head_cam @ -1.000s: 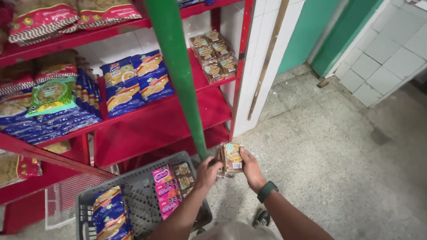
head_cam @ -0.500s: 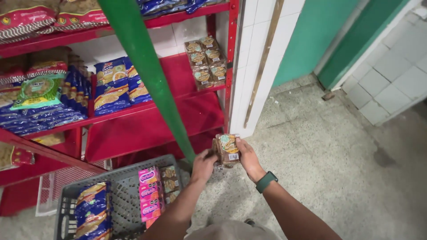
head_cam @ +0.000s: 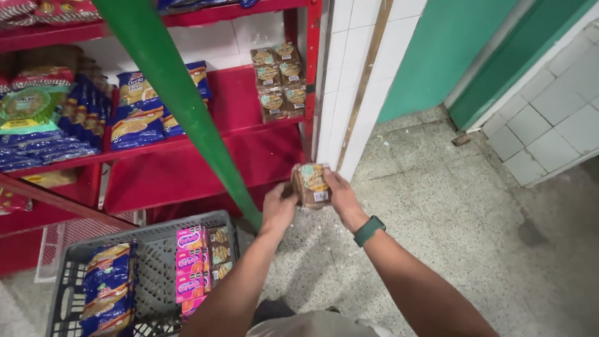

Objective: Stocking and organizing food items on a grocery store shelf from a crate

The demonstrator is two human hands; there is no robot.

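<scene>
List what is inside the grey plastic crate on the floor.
The grey crate holds blue-and-yellow pasta bags, a row of pink packets and brown biscuit packs. The left forearm and the frame edge hide its near corner.

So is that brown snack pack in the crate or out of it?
Out. Both hands, left hand and right hand, hold the snack pack above the floor, beyond the grey crate.
</scene>
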